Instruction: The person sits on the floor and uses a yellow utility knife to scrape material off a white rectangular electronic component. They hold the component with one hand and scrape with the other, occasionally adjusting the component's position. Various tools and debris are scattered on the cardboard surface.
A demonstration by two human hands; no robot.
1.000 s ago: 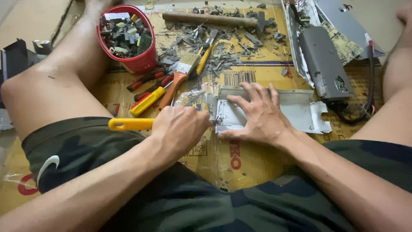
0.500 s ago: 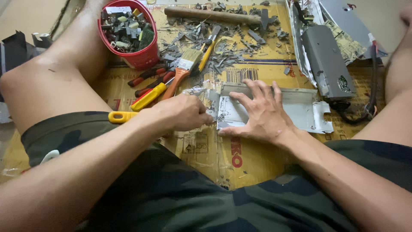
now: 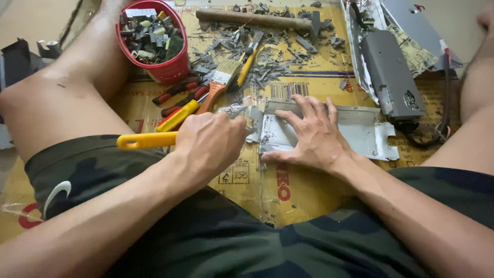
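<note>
plate: flat grey metal plate (image 3: 360, 135) lies on the cardboard (image 3: 288, 190) between the legs, long axis running left-right
right hand: right hand (image 3: 311, 135) spread wide, palm down, pinning the plate's left half
left hand: left hand (image 3: 208, 145) fisted around a yellow-handled tool (image 3: 146, 140), just left of the plate edge; handle sticks out leftward, tip is hidden
nearer: both pretty much at the plate's left end
bucket: red bucket (image 3: 170, 69) up top left, full of small scrap parts
around: screwdrivers (image 3: 177, 105), paintbrush (image 3: 218, 85), hammer (image 3: 257, 19)
</note>
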